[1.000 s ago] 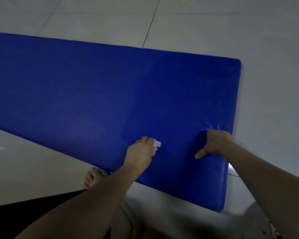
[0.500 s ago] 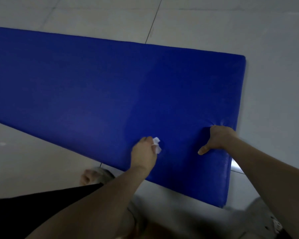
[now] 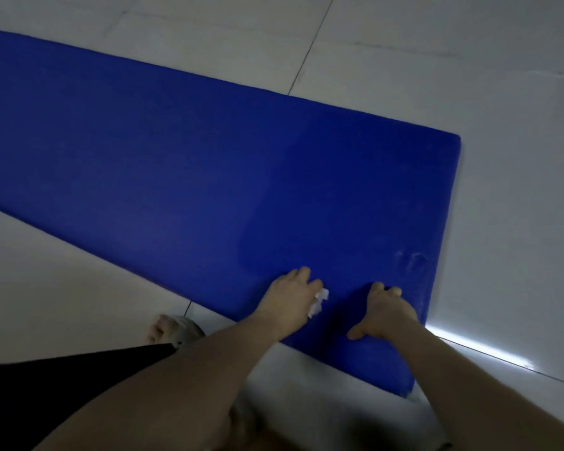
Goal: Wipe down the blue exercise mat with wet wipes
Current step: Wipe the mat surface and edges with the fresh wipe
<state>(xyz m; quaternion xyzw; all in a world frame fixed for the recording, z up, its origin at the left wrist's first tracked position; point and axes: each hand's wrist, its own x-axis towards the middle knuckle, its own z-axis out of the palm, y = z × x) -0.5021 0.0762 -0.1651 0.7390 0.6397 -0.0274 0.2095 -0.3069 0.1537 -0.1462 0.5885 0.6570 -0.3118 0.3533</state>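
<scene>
A thick, padded blue exercise mat (image 3: 176, 157) with a smooth, vinyl-like skin and rounded corners is laid flat on a pale tiled floor (image 3: 508, 131), running slantwise from the upper left to the lower right. A darker zone is seen across its right part, and faint finger-shaped dents (image 3: 411, 260) are marked near its right end. A small, crumpled white wet wipe (image 3: 319, 301) is clutched under the curled fingers of the left hand (image 3: 290, 297) and held against the mat close to its near edge. Just beside it, the right hand (image 3: 388, 315) is spread on the mat, thumb out, fingertips pressed into the padding, nothing gripped. Part of the near edge is hidden by the forearms. A sandalled foot (image 3: 173, 330), black clothing (image 3: 62, 385) and a bright strip of light (image 3: 476, 349) are seen on the floor.
</scene>
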